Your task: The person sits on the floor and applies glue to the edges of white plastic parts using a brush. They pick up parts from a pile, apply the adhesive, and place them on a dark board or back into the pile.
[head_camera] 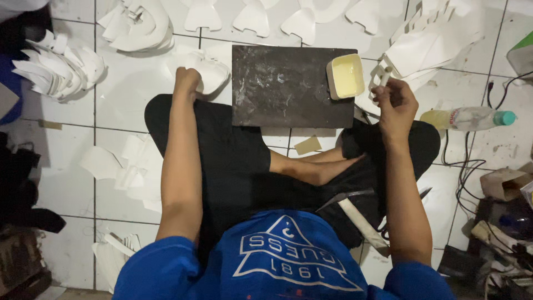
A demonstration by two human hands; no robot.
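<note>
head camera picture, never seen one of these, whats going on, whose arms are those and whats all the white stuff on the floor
The picture comes from a camera worn on a person's head, looking straight down. So the two arms are the wearer's own, and the blue shirt at the bottom is their chest. They sit cross-legged on a white tiled floor.

The left hand rests on a small stack of white cut pieces. The right hand pinches a small whitish tool, possibly a brush; it is too small to tell.

In front of them lies a dark board with a shallow cream tray of yellowish paste at its right edge. More white cut shapes lie in piles around, and a plastic bottle lies on its side to the right.
</note>
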